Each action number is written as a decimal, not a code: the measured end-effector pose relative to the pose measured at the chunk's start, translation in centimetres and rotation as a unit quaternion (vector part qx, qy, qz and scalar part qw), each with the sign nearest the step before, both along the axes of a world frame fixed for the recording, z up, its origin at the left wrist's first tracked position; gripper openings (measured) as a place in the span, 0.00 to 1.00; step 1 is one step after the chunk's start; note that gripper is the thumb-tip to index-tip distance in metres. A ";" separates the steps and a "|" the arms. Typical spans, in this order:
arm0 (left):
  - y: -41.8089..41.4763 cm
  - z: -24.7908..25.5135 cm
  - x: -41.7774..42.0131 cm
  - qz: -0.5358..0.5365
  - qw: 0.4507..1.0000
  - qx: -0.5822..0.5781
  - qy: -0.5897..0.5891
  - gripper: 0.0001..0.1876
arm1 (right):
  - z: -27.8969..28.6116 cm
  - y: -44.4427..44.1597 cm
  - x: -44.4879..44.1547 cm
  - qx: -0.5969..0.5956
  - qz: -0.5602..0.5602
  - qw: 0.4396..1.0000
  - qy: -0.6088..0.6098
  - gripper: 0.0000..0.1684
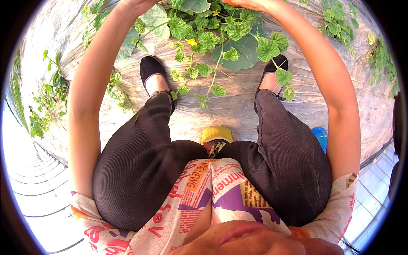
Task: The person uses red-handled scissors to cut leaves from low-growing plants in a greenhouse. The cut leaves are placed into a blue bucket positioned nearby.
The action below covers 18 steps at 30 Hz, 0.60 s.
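Observation:
My left hand (137, 4) is at the top edge beside the leafy vine, its fingers mostly cut off by the picture's rim. Opposite it, my right hand (250, 3) reaches the same plant from the other side, with something orange (232, 3) at its fingers; what that is cannot be told. Between and below the hands spreads the vine plant (208, 40), with lobed green leaves, a yellow flower (191, 42) and trailing shoots (216, 73). Larger, duller leaves (240, 54) lie under it. Whether either hand grips a stem is hidden.
Wrinkled plastic sheeting (204, 111) covers the ground under both black shoes (153, 68). A shoot hangs over the right shoe (279, 63). More vines grow at the left (51, 95) and upper right (338, 25). A yellow object (216, 134) lies between the legs, a blue one (320, 137) by the right thigh.

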<state>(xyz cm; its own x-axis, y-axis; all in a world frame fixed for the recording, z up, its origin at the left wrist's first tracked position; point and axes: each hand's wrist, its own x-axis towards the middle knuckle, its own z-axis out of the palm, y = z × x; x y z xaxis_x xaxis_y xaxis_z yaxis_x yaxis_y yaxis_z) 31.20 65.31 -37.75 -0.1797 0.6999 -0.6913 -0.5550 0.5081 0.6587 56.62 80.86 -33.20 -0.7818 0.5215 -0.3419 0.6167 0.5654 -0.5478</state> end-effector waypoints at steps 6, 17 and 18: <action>-0.4 0.2 -0.1 0.000 1.000 0.005 0.011 0.13 | -1.0 0.5 0.7 0.050 -0.026 0.998 0.007 0.26; 0.4 -2.4 -2.6 -0.003 0.996 -0.085 -0.001 0.11 | 1.1 -4.4 -1.4 -0.032 -0.043 0.997 0.047 0.27; 0.9 -3.1 -2.8 -0.009 0.996 -0.092 0.000 0.10 | -0.4 -4.2 -1.7 -0.018 -0.052 0.997 0.049 0.26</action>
<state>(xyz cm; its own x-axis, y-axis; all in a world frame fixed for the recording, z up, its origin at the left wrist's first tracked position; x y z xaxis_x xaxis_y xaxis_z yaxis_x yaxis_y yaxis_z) 28.37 66.17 -40.86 -0.1680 0.5638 -0.8087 -0.5447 0.6306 0.5528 54.96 76.66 -33.56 -0.7547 0.5898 -0.2872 0.6135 0.4796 -0.6274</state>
